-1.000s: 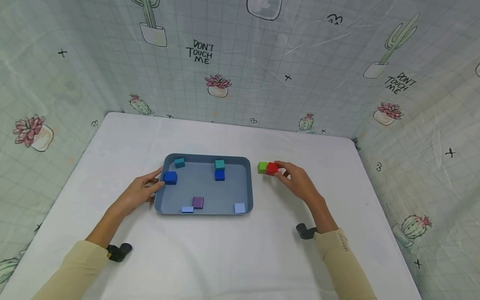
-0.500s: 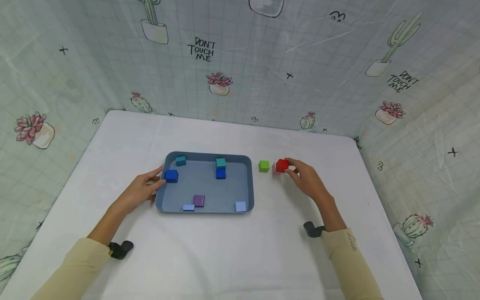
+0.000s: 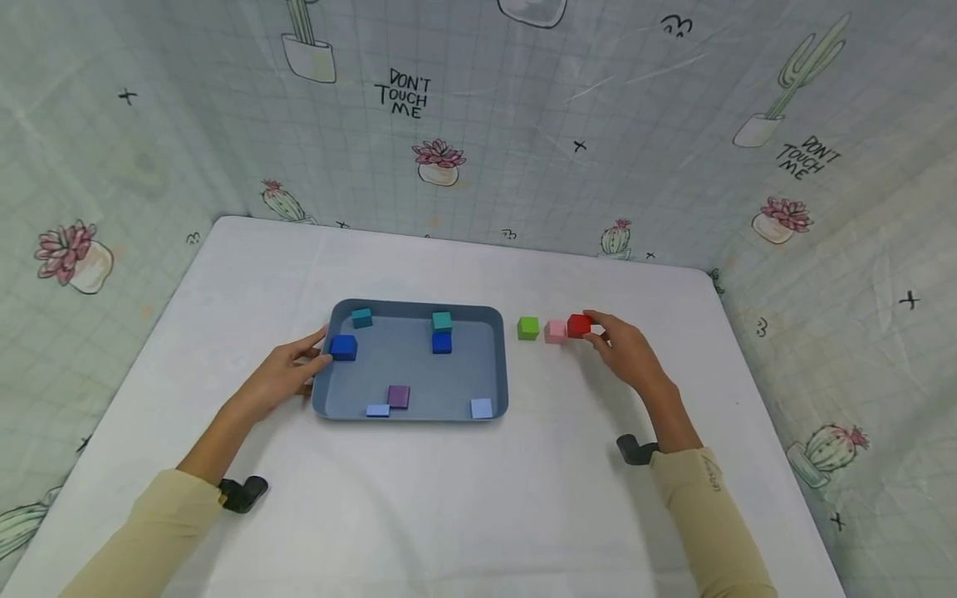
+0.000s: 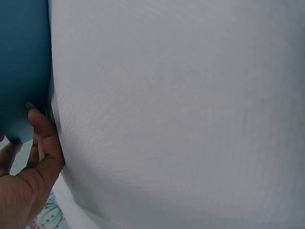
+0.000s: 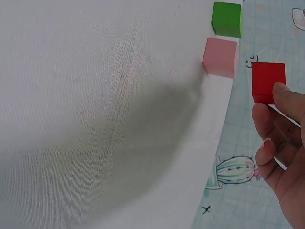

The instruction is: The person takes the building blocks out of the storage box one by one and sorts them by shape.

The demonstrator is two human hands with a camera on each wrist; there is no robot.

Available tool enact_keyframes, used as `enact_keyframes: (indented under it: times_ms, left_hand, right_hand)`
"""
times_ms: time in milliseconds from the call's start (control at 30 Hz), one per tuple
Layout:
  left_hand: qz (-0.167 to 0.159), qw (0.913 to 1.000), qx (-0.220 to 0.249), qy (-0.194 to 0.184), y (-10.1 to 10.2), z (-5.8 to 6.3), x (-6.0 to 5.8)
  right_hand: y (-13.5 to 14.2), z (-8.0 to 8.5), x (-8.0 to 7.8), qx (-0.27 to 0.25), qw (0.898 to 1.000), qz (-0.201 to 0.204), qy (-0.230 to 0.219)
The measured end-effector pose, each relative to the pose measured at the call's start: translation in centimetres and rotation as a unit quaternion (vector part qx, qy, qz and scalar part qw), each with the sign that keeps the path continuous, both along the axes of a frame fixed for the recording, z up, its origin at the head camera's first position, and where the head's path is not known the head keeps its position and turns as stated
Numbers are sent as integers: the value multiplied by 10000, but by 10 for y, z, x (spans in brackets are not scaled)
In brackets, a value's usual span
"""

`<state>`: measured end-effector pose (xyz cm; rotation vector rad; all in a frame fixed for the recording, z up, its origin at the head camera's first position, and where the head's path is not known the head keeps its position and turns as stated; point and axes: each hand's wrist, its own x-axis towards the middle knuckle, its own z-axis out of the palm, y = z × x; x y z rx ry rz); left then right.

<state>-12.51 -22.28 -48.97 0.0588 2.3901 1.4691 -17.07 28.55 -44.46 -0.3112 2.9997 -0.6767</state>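
In the head view my left hand (image 3: 278,379) grips the left end of a blue-grey tray (image 3: 467,365), thumb and fingers at its rim; the left wrist view shows the same grip close up. My right hand (image 3: 631,355) pinches a red cube (image 3: 579,325) between thumb and fingers, just right of a pink cube (image 3: 556,331). Left of the pink one stands a green cube (image 3: 527,328). The right wrist view shows the red cube (image 5: 267,78) held apart from the pink cube (image 5: 220,57), and the green cube (image 5: 227,20) beyond it.
Inside the tray lie blue blocks (image 3: 344,347), teal blocks (image 3: 362,318), a purple block (image 3: 399,397) and light blue blocks (image 3: 482,408). A white-covered table (image 3: 449,515) carries everything. Behind it hangs a cactus-print cloth (image 3: 508,108).
My right hand has moved right with the red cube, away from the green cube. The pink cube, hidden a second ago, now shows between them. My left hand stays on the tray.
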Motion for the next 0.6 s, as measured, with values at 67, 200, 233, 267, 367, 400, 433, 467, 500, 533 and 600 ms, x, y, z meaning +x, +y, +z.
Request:
enact_keyframes:
  times_ms: [67,200,233,267,367,400,433,467,500,533,600]
  left_hand:
    - [0,10000,-10,2,0,0,0]
    - [16,10000,-24,8,0,0,0]
    - [19,10000,-28,10,0,0,0]
    - [24,10000,-36,12,0,1,0]
    - [20,10000,-69,31,1,1,0]
    - [25,10000,-73,30,1,1,0]
    - [24,10000,-71,33,1,1,0]
    - [27,10000,-74,35,1,1,0]
    - [29,10000,-72,36,1,1,0]
    - [34,10000,-62,29,1,1,0]
    - [38,10000,-9,-2,2,0,-1]
  right_hand:
    - [2,0,-1,16,10000,-26,-12]
    - [5,-2,-2,15,9999,-80,-91]
    - [5,-2,-2,11,9999,-83,-112]
    - [6,-2,-2,8,9999,-89,-124]
    - [9,-3,-3,-4,9999,-78,-144]
    - [10,-4,-3,-24,9999,-76,-147]
    - [11,-6,-4,-53,9999,-67,-151]
    - [13,-8,-5,-83,9998,-69,-166]
    - [15,-10,-6,-110,9997,-73,-186]
    - [16,-12,-6,-133,9997,-84,-211]
    - [18,-17,-8,-154,9994,-131,-287]
